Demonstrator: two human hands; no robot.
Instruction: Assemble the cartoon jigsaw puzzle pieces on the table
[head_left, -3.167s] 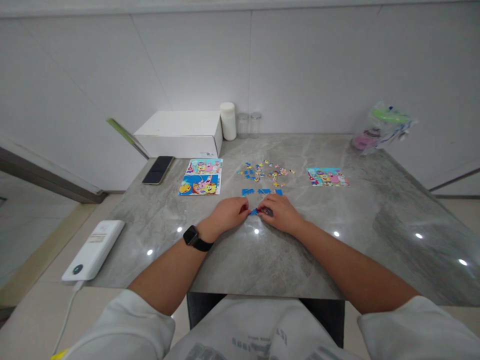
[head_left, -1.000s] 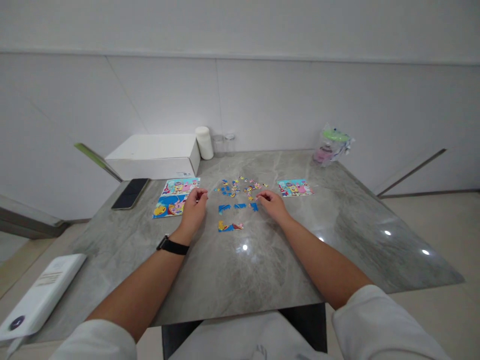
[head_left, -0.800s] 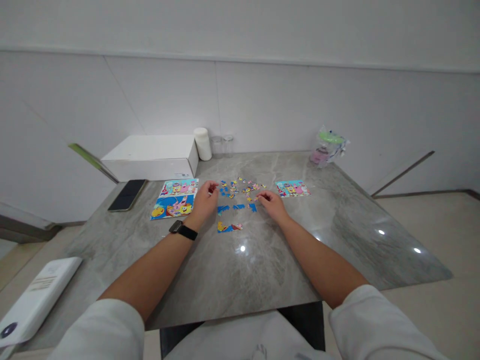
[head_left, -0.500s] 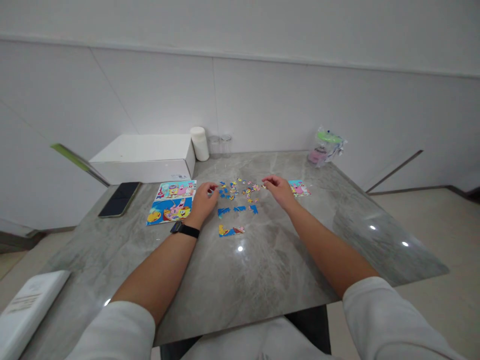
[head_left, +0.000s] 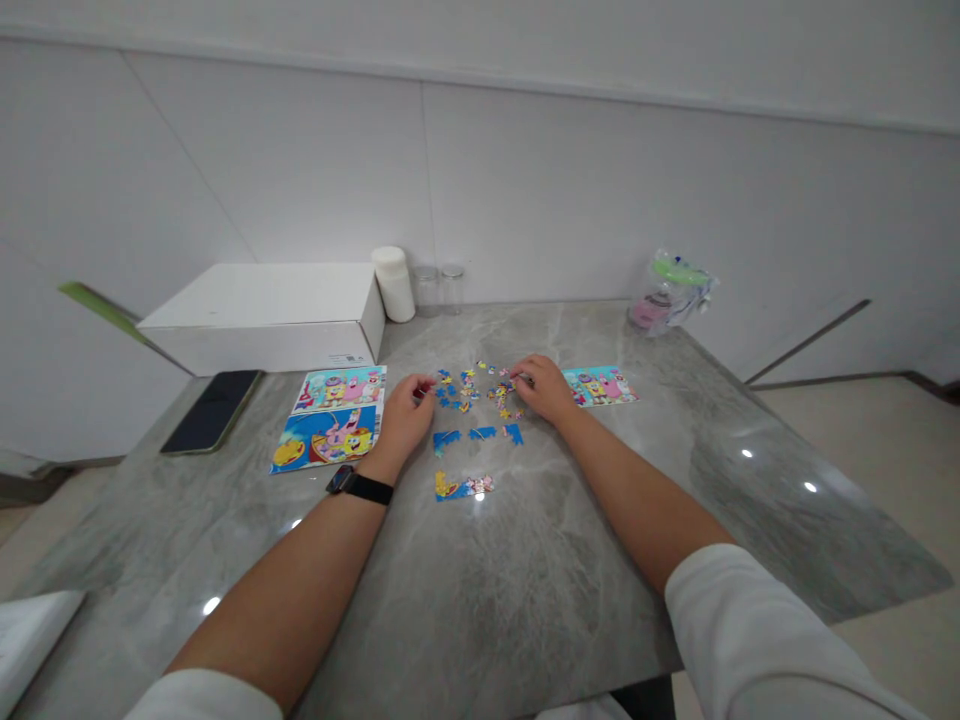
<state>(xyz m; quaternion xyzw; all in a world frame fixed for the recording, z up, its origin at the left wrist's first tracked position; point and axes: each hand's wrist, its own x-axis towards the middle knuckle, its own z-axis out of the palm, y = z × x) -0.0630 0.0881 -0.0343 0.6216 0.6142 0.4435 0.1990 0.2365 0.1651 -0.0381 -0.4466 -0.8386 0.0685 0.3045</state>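
Loose jigsaw pieces [head_left: 466, 385], blue, yellow and pink, lie scattered between my two hands. My left hand [head_left: 407, 412], with a black watch at the wrist, rests at their left edge. Its fingers are curled together, and what they hold, if anything, is too small to tell. On the right side, my right hand [head_left: 546, 388] reaches down with thumb and fingers pinched on a jigsaw piece among the others. Nearer me is a broken row of blue joined pieces [head_left: 482, 433]. Closer still lies a joined corner strip [head_left: 461, 487] in yellow, blue and pink.
A cartoon picture sheet [head_left: 330, 420] lies left of my left hand, and another picture card [head_left: 604, 385] partly behind my right hand. Farther out are a phone [head_left: 212, 412], white box [head_left: 262, 310], white bottle [head_left: 394, 285], clear jars [head_left: 451, 290] and plastic bag [head_left: 670, 293].
My right hand has moved left and slightly down to the loose pieces. My left hand stays by the left edge. The whole view has shifted a little closer.
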